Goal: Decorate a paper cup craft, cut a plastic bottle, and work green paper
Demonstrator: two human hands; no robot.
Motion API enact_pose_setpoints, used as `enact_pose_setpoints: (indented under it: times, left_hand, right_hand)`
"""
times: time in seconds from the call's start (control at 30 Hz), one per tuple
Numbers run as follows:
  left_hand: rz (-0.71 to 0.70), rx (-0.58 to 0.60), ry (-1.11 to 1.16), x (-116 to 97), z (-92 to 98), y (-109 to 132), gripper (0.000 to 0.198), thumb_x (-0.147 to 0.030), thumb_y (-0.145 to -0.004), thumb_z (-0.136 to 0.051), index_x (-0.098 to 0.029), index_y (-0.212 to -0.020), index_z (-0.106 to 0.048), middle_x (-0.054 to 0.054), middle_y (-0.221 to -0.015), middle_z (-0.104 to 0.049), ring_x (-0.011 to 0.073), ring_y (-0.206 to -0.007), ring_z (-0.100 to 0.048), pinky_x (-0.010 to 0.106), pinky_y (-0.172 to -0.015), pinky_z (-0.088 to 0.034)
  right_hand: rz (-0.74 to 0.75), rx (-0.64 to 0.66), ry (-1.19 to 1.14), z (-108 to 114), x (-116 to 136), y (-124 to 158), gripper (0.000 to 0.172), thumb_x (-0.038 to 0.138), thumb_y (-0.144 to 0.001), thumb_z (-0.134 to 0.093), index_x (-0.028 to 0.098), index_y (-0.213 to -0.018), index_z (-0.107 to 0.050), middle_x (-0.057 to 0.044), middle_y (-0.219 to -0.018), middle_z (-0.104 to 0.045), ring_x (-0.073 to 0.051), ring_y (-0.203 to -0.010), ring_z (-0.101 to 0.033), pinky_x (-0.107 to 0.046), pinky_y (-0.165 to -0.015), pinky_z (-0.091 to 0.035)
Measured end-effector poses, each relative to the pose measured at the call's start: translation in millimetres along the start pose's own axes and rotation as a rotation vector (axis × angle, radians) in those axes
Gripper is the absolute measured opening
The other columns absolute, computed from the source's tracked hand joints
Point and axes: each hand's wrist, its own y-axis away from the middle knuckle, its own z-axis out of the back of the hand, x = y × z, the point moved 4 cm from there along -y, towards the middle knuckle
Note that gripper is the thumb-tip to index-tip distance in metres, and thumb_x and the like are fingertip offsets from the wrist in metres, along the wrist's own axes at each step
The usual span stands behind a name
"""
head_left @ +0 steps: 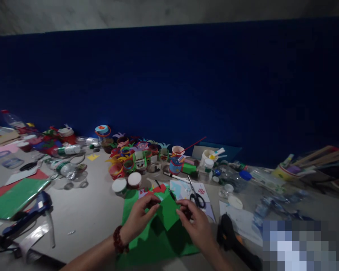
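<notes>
A small green paper piece point(168, 213) is held between my two hands, casting a shadow on the larger green sheet point(149, 250) below. My left hand point(142, 215), with a dark red beaded bracelet at the wrist, pinches its left edge. On the opposite edge, the thumb and fingers of my right hand point(196, 222) are closed. Red paper scraps point(159, 189) lie just beyond the piece. Black-handled scissors point(197, 199) rest on a printed white sheet point(183, 189) behind my right hand.
Decorated cups point(139, 160) crowd together at the back. Two white-lidded tubs point(119, 186) stand in front of them. A blue glue gun point(31, 216) and plastic bottles point(63, 167) lie left. Right are a black tool point(234, 239), crumpled bottles and a cup of sticks point(285, 173). A blue panel point(169, 82) rises behind.
</notes>
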Motion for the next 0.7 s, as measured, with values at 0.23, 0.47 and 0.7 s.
enact_pose_setpoints:
  times: [0.23,0.47,0.7]
  left_hand:
    - [-0.169,0.007,-0.245,0.3,11.2,4.5,0.02,-0.021,-0.095,-0.051,-0.023,-0.108,-0.066,0.008,-0.11,-0.069,0.0224,-0.101,-0.064,0.035,-0.091,-0.051]
    - [-0.316,-0.004,-0.653,2.9,17.9,8.7,0.04,-0.007,-0.088,-0.051,-0.03,-0.116,-0.067,0.005,-0.118,-0.071,0.0275,-0.125,-0.053,0.061,-0.119,-0.011]
    - [-0.244,0.02,-0.455,-3.0,9.3,9.2,0.024,-0.016,-0.094,-0.05,-0.027,-0.104,-0.069,0.005,-0.097,-0.072,0.0228,-0.097,-0.064,0.051,-0.111,-0.036]
  right_hand:
    - [0.008,0.016,-0.016,1.8,-2.5,2.7,0.026,0.042,-0.094,-0.056,0.024,-0.108,-0.069,-0.006,-0.091,-0.075,-0.022,-0.083,-0.072,-0.028,-0.071,-0.058]
    - [0.006,0.018,-0.022,2.0,-6.8,3.7,0.03,0.046,-0.094,-0.055,0.023,-0.109,-0.069,-0.007,-0.093,-0.075,-0.023,-0.081,-0.072,-0.028,-0.067,-0.059]
    - [-0.038,0.055,-0.032,-1.4,-5.1,5.9,0.032,0.047,-0.094,-0.054,0.023,-0.109,-0.069,-0.007,-0.093,-0.076,-0.023,-0.079,-0.072,-0.03,-0.07,-0.059]
